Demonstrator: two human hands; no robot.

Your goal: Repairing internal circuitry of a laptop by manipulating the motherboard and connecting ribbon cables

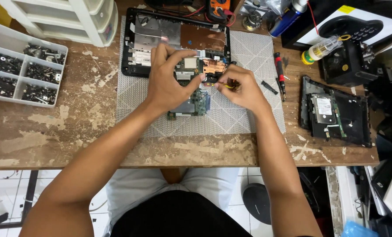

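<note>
a: where is the board, and how much room is around it?

b: the green circuit board (191, 90) lies on the grey patterned mat (244, 118), its far end just at the near edge of the open black laptop base (132, 48). the mat's near half is bare, and beyond it runs a strip of worn wooden desk (73, 140) up to the front edge.

a: the hands?

b: the left hand (167, 79) lies over the board, fingers curled and clamped on its upper part beside the copper heat sink (214, 66). the right hand (242, 87) has its fingers pinched together on a small yellow-and-black tool (231, 85), touching the board's right edge.

a: what hems them in at the sides?

b: left, well apart, a clear plastic compartment tray (24, 44) of dark screws, with a white drawer unit (86, 17) behind it. right, just off the mat, a red-and-black screwdriver (279, 77) and a small black strip (269, 87).

a: any packages or labels?

b: a black laptop cover (354, 118) near the right edge holds a hard drive with a white rectangular label (323, 107). at the far right corner stand a blue spray can (286, 19), a small clear bottle with a green cap (321, 48), and a white box printed with a black device (358, 26). an orange multimeter (218, 6) sits at the back edge.

a: surfaces?

b: the desk's veneer is chipped, pale patches showing.
</note>
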